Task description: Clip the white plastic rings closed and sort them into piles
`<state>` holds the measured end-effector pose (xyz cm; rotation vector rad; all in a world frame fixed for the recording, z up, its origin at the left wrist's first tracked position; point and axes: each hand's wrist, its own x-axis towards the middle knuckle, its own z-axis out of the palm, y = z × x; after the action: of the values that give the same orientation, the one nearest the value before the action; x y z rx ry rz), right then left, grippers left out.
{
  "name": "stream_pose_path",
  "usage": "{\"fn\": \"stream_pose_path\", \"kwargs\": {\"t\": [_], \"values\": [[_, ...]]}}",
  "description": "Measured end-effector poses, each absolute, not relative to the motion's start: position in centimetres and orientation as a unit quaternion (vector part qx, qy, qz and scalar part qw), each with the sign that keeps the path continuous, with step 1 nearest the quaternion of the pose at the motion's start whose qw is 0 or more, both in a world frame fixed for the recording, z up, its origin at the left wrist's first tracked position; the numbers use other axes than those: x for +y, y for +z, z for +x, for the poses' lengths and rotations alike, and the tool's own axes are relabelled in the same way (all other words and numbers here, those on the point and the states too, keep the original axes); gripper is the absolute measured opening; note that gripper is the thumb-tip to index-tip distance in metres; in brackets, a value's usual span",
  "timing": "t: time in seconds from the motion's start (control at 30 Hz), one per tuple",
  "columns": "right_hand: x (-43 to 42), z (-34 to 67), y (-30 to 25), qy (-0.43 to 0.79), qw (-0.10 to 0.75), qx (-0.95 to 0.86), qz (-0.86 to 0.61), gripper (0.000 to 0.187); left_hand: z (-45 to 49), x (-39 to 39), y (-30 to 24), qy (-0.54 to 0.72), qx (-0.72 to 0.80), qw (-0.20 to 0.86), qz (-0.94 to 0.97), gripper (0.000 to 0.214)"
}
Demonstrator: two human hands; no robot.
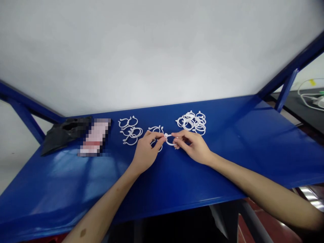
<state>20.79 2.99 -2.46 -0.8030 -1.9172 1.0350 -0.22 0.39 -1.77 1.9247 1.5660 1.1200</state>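
Both of my hands meet over the middle of a blue table (227, 162) and pinch one white plastic ring (170, 141) between them. My left hand (148, 150) grips its left end with thumb and fingers closed. My right hand (193, 145) grips its right end the same way. A few more white rings (156, 129) lie just behind my left hand. A loose group of open rings (129, 130) lies further left. A denser heap of rings (192, 122) sits behind my right hand.
A black plastic bag (63, 133) and a blurred pinkish packet (95, 136) lie at the table's left. A white wall stands right behind the table. Blue frame bars (286, 89) rise at both sides. White cables (310, 96) lie on a dark surface at far right.
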Motion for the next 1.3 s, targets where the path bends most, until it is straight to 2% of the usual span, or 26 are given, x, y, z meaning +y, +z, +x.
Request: {"fn": "stream_pose_path", "kwargs": {"t": [0.1,0.27,0.57,0.67,0.77,0.87,0.97,1.1,1.3], "values": [[2.9,20.7,-2.8,0.441,0.401,-0.736,-0.320,0.015,0.4,0.0,-2.1,0.427,0.563,0.216,0.674,0.010],[2.4,20.7,-2.4,0.479,0.403,-0.713,-0.316,0.020,1.1,-0.5,-2.5,0.464,0.552,0.198,0.664,0.010],[2.1,20.9,-1.8,0.464,0.371,-0.745,-0.303,0.017,0.7,-0.8,-2.3,0.445,0.524,0.144,0.712,0.011],[2.4,21.0,-1.5,0.397,0.357,-0.792,-0.295,0.016,0.5,-0.5,-2.4,0.424,0.509,0.123,0.739,0.012],[3.6,21.1,-1.5,0.273,0.367,-0.832,-0.313,0.015,0.4,0.2,-2.4,0.376,0.507,0.082,0.772,0.009],[5.8,21.4,-2.0,0.162,0.415,-0.817,-0.367,0.016,0.3,0.9,-2.6,0.302,0.538,0.014,0.787,0.024],[8.3,22.3,-2.7,0.100,0.454,-0.770,-0.437,0.014,0.1,1.3,-3.1,0.236,0.576,-0.034,0.782,0.034],[10.1,23.3,-3.5,0.022,0.441,-0.752,-0.489,0.015,-0.2,1.4,-3.5,0.186,0.598,-0.056,0.778,0.025],[9.9,23.3,-3.6,-0.051,0.403,-0.759,-0.508,0.028,-0.4,1.4,-3.2,0.181,0.611,-0.060,0.768,0.017]]}}
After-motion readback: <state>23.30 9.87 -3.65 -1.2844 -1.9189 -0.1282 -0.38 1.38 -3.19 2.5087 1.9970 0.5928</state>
